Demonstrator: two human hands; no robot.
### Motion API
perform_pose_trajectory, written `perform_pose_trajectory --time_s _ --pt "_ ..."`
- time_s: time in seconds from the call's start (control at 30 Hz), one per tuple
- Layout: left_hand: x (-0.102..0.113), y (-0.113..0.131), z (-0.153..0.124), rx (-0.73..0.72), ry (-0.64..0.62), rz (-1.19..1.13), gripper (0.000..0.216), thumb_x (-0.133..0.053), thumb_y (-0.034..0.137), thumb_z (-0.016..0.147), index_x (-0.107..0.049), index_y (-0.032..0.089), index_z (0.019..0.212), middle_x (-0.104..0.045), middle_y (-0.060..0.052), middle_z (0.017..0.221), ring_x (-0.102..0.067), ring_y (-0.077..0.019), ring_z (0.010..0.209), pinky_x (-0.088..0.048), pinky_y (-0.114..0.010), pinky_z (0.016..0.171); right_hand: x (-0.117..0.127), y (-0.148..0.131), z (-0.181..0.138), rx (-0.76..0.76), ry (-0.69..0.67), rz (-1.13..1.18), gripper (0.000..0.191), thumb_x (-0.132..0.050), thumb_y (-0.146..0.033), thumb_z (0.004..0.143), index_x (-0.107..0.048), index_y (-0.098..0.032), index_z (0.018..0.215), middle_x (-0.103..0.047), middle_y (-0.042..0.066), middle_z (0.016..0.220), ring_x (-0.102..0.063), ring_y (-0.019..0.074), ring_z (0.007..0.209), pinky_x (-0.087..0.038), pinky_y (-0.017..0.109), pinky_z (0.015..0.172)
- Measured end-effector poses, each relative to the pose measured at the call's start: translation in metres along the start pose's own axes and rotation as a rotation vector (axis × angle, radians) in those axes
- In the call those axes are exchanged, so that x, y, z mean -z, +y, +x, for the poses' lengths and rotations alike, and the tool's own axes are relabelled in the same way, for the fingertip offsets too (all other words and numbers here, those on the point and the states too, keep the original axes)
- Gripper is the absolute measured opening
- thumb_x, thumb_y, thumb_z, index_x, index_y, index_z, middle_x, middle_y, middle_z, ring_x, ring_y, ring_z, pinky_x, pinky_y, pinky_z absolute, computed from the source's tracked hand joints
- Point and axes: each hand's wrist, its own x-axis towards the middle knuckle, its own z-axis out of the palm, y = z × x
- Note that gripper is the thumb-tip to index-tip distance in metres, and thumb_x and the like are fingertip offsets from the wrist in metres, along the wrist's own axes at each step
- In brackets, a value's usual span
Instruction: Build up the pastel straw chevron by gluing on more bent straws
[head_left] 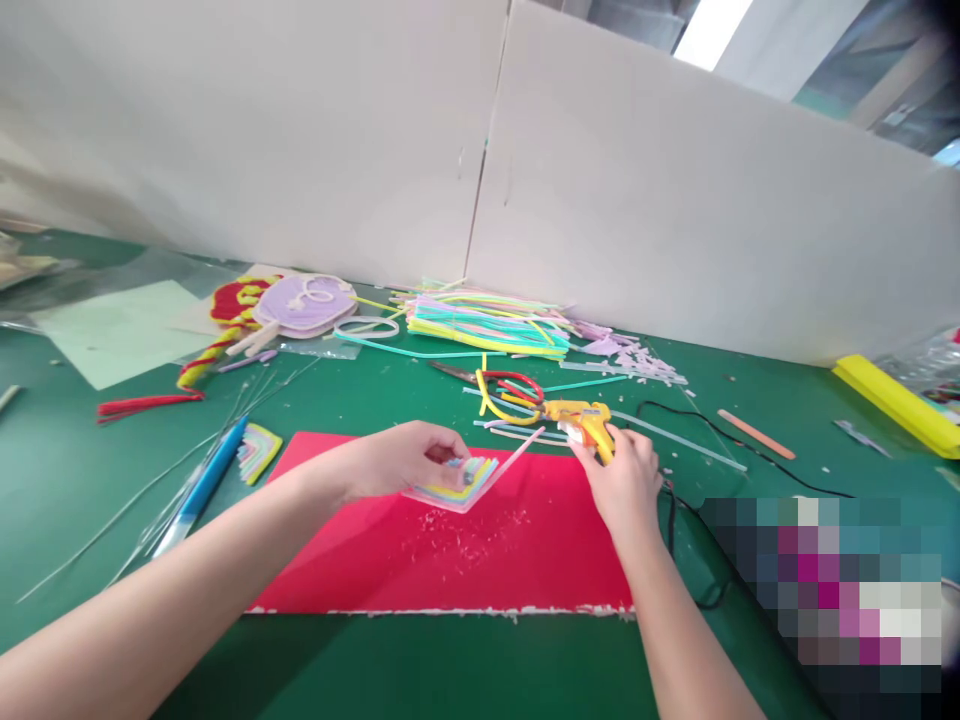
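My left hand (420, 460) pinches a layered V-shaped piece (457, 487) of pastel chenille stems, held just over a red board (360, 560). One pink stem end sticks out from it to the upper right. My right hand (626, 475) is closed round the handle of a yellow hot glue gun (589, 415), whose nozzle points left. Something small and white shows by my right thumb. Behind the gun's nozzle lie scissors (517, 385) with red and yellow handles. Bits of white fluff are scattered on the red board.
A bundle of pastel chenille stems (487, 325) lies near the white partition (675, 200). At left are a similar striped piece (259, 453), a blue pen-like tool (206, 480), thin wires and a lilac fuzzy ornament (307, 303). A black cord (720, 425), wooden stick (756, 434) and yellow block (896, 405) are right.
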Motion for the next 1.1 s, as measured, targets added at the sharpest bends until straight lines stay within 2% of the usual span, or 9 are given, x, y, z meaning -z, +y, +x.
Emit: perform_pose_trajectory --time_s 0.07,0.13,0.23,0.3,0.37,0.43,0.63,0.77,1.1 --pt "-0.001 -0.001 0.000 0.006 -0.004 0.027 0.031 -0.067 0.044 0.069 -0.059 0.017 0.082 -0.062 0.001 0.075 -0.055 -0.0134 0.068 -0.036 -0.022 0.059 0.006 -0.007 -0.001 0.063 0.105 0.107 0.039 -0.057 -0.047 0.080 -0.065 -0.016 0.103 -0.058 0.017 0.106 -0.055 0.0307 0.096 -0.045 0.044 0.078" --pt "-0.002 -0.002 0.000 0.020 -0.001 0.039 0.031 -0.067 0.044 0.068 -0.059 0.017 0.082 -0.062 0.001 0.075 -0.055 -0.0140 0.068 -0.037 -0.022 0.058 0.013 -0.018 -0.004 0.161 0.079 0.328 0.031 -0.053 -0.042 0.084 -0.067 -0.017 0.095 -0.061 0.014 0.099 -0.059 0.0261 0.091 -0.047 0.038 0.077" --pt "-0.003 -0.005 0.003 0.019 0.034 0.059 0.029 -0.065 0.044 0.069 -0.059 0.017 0.081 -0.062 0.001 0.075 -0.056 -0.0145 0.069 -0.037 -0.023 0.059 0.019 -0.039 -0.015 0.220 -0.276 0.619 0.026 -0.050 -0.039 0.087 -0.068 -0.021 0.090 -0.068 0.008 0.084 -0.063 0.0198 0.073 -0.049 0.031 0.067" --pt "-0.004 -0.007 0.005 0.006 0.060 0.072 0.029 -0.063 0.044 0.070 -0.059 0.017 0.080 -0.061 0.001 0.074 -0.055 -0.0144 0.069 -0.038 -0.023 0.059 0.021 -0.052 -0.025 0.150 -0.539 0.694 0.029 -0.047 -0.040 0.089 -0.067 -0.022 0.100 -0.068 0.004 0.071 -0.059 0.0167 0.057 -0.047 0.028 0.056" --pt "-0.004 -0.007 0.006 -0.004 0.076 0.090 0.029 -0.062 0.044 0.071 -0.059 0.017 0.081 -0.061 0.001 0.074 -0.055 -0.0146 0.069 -0.038 -0.023 0.059 0.021 -0.061 -0.032 0.063 -0.682 0.762 0.033 -0.045 -0.042 0.089 -0.066 -0.022 0.105 -0.065 0.002 0.062 -0.055 0.0150 0.048 -0.043 0.026 0.048" --pt "-0.005 -0.006 0.007 -0.001 0.086 0.115 0.029 -0.061 0.043 0.071 -0.060 0.016 0.081 -0.061 0.000 0.074 -0.055 -0.0149 0.069 -0.038 -0.023 0.058 0.020 -0.065 -0.035 -0.027 -0.749 0.840 0.035 -0.047 -0.045 0.088 -0.066 -0.021 0.104 -0.062 0.000 0.057 -0.051 0.0133 0.043 -0.040 0.024 0.043" --pt "-0.009 -0.004 0.006 0.026 0.208 0.190 0.023 -0.059 0.037 0.071 -0.063 0.017 0.082 -0.062 0.000 0.072 -0.055 -0.0150 0.067 -0.039 -0.023 0.058 0.020 -0.064 -0.031 -0.200 -0.746 1.044 0.026 -0.062 -0.043 0.079 -0.066 -0.019 0.088 -0.064 0.002 0.067 -0.056 0.0121 0.051 -0.043 0.021 0.042" --pt "-0.009 -0.007 0.010 0.042 0.225 0.145 0.022 -0.058 0.035 0.070 -0.062 0.017 0.081 -0.061 0.001 0.069 -0.055 -0.0143 0.064 -0.040 -0.023 0.057 0.022 -0.062 -0.030 -0.198 -0.713 1.085 0.020 -0.067 -0.036 0.075 -0.064 -0.019 0.083 -0.064 0.001 0.071 -0.061 0.0135 0.062 -0.049 0.021 0.049" --pt "-0.010 -0.012 0.011 0.014 0.217 0.218 0.023 -0.057 0.037 0.071 -0.064 0.016 0.081 -0.062 -0.001 0.070 -0.054 -0.0151 0.066 -0.037 -0.024 0.056 0.024 -0.065 -0.029 -0.193 -0.714 1.096 0.015 -0.070 -0.032 0.073 -0.063 -0.019 0.078 -0.064 -0.001 0.070 -0.062 0.0120 0.062 -0.052 0.023 0.058"
